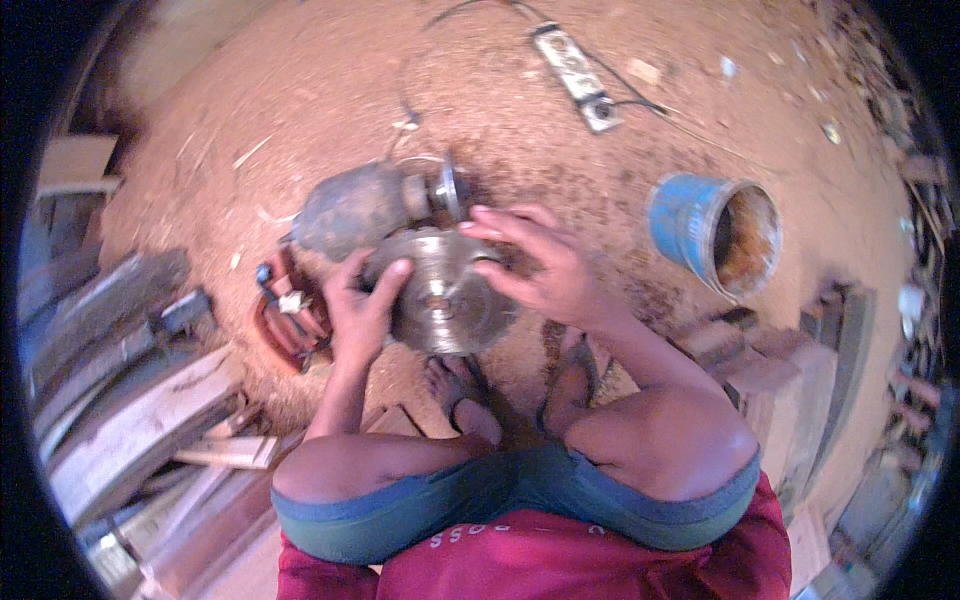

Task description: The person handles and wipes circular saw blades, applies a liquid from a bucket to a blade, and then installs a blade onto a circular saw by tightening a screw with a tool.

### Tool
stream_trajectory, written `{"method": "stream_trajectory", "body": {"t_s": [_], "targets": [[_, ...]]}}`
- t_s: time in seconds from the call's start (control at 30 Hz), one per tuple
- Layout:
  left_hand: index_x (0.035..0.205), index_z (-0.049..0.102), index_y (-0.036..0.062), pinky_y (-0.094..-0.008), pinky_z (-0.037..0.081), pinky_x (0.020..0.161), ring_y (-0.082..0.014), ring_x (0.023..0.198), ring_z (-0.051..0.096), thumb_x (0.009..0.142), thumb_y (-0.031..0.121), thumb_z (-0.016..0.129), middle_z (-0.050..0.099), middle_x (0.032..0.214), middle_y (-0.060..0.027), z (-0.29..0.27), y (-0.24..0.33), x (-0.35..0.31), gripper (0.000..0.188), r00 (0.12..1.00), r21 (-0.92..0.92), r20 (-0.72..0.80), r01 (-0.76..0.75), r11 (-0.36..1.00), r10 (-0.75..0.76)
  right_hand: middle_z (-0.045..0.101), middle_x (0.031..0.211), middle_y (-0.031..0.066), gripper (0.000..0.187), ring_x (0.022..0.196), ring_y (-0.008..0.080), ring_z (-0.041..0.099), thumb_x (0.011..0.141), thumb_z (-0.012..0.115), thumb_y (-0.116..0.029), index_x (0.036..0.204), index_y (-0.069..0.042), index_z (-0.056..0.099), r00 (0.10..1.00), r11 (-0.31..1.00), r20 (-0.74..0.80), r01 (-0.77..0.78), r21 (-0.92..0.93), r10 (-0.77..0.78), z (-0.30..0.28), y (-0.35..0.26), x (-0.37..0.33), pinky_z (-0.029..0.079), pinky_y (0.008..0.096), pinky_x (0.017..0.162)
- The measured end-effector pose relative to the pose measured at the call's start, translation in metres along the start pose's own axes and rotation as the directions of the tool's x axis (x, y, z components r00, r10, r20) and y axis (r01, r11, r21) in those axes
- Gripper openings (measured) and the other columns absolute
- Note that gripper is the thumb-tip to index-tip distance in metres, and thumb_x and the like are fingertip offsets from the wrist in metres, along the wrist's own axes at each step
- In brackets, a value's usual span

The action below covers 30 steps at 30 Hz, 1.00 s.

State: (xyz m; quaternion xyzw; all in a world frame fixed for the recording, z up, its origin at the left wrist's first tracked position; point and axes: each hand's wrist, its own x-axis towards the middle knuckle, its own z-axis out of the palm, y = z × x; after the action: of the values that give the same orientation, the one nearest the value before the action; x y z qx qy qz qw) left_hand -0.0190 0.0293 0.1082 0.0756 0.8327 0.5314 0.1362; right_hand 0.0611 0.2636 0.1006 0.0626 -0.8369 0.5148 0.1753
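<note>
In front of my knees I hold a round, shiny metal disc (432, 318) with a small centre hole, much like a circular saw blade. My left hand (362, 300) grips its left edge, thumb on the upper face. My right hand (545, 262) is at the disc's upper right edge, slightly blurred. Its thumb lies over the rim, and its fingers stretch out apart, above the edge. Just beyond the disc, a grey motor-like machine (350, 208) lies on the ground, with a metal wheel (450, 188) at its right end.
A reddish-brown tool (280, 325) with a blue part lies left of my left hand. A blue bucket (685, 222) rests on its side at right. Farther off is a white power strip (575, 75) with a dark cable. Timber planks (140, 425) are piled at both sides.
</note>
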Motion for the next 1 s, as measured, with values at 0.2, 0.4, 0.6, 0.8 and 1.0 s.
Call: {"method": "stream_trajectory", "body": {"t_s": [0.2,0.4,0.6,0.8,1.0], "targets": [[0.106,0.065,-0.0049,-0.0286,0.047,0.083,-0.0147,0.089,0.059,0.085,0.018,0.074,0.067,0.095,-0.0088,0.001,0.002,-0.002,0.033,1.0,-0.004,0.011,-0.021,1.0,0.021,0.067,0.119,0.0048,0.056,0.11,0.027,0.06,0.077,0.077,-0.011,0.13,-0.01,0.059,0.99,0.993,-0.089,0.116,0.036,-0.113,-0.004,-0.003,-0.005,0.05,0.0391,0.095],[0.103,0.063,-0.0021,-0.028,0.045,0.08,-0.0132,0.085,0.054,0.091,0.014,0.067,0.063,0.095,-0.0045,0.024,0.05,0.023,0.021,0.939,-0.026,0.283,-0.198,0.98,0.198,0.068,0.11,0.008,0.054,0.109,0.0282,0.059,0.075,0.074,-0.014,0.128,-0.011,0.061,0.961,0.971,-0.16,0.209,-0.112,-0.226,-0.041,-0.012,-0.017,0.05,0.0386,0.092],[0.103,0.062,-0.0001,-0.0281,0.047,0.081,-0.0131,0.087,0.056,0.093,0.024,0.067,0.063,0.095,-0.005,0.056,0.1,0.036,0.026,0.895,-0.185,0.384,-0.164,0.969,0.225,0.068,0.102,0.0106,0.044,0.102,0.026,0.062,0.075,0.074,-0.017,0.117,-0.009,0.066,0.904,0.97,-0.375,0.139,-0.2,-0.207,-0.08,-0.038,-0.036,0.052,0.0383,0.086],[0.118,0.06,-0.0025,-0.0325,0.046,0.092,-0.0185,0.103,0.058,0.094,0.037,0.063,0.063,0.115,-0.0103,0.12,0.183,0.054,0.046,0.812,-0.216,0.517,-0.181,0.96,0.269,0.063,0.111,0.0138,0.052,0.102,0.0326,0.062,0.075,0.075,-0.018,0.122,-0.004,0.06,0.641,0.868,-0.699,-0.1,-0.486,-0.317,-0.148,-0.079,-0.071,0.05,0.0386,0.091],[0.129,0.052,-0.0006,-0.0343,0.047,0.094,-0.0192,0.107,0.058,0.096,0.031,0.061,0.06,0.12,-0.0114,0.219,0.231,0.003,0.047,0.599,-0.471,0.732,0.099,0.876,0.325,0.062,0.115,0.0132,0.055,0.097,0.0183,0.064,0.092,0.066,-0.014,0.138,-0.001,0.039,0.496,0.846,-0.707,-0.118,0.521,0.504,-0.185,-0.136,-0.158,0.06,0.0311,0.069]]}}
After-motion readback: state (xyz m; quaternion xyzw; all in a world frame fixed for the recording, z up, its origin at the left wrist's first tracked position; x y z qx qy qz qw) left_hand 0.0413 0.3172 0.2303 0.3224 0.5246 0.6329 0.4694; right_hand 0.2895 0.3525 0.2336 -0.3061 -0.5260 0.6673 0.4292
